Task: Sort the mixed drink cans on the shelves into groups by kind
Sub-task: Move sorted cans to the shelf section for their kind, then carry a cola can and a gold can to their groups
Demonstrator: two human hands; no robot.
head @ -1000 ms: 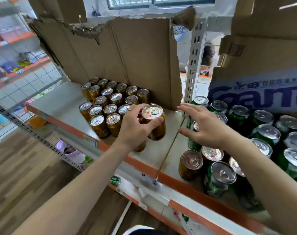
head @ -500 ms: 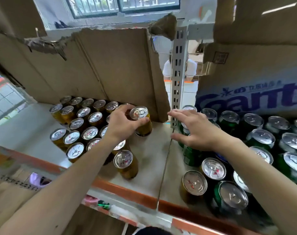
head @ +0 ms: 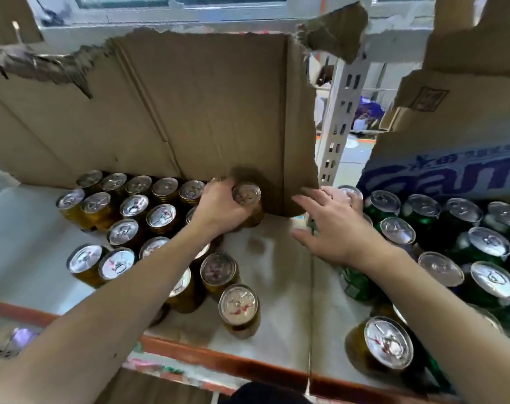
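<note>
Left hand: closed around the side of a gold-coloured cylindrical metal drink can with a silver pull-tab lid. The can is held upright at the rear right end of the gold group, against the cardboard backing; contact between its base and the shelf cannot be told.

Right hand: open, fingers spread and slightly curled, palm down, nothing gripped. It is held above the shelf seam at the left edge of the green cans.

Gold can group: smooth amber-gold cylinders with bright silver lids, stood upright in rough rows on the left half of the shelf. Two further gold cans are set apart near the front edge, and one stray gold can stands at the front of the right half.

Green can group: glossy dark-green cylinders with silver lids, packed closely on the right half.

Shelf: flat, pale, matte board with a central seam and an orange metal front rail.

Backing: torn brown corrugated cardboard sheet, ragged along the top edge; a second cardboard box with blue lettering behind the green cans. Grey perforated steel upright between them.
</note>
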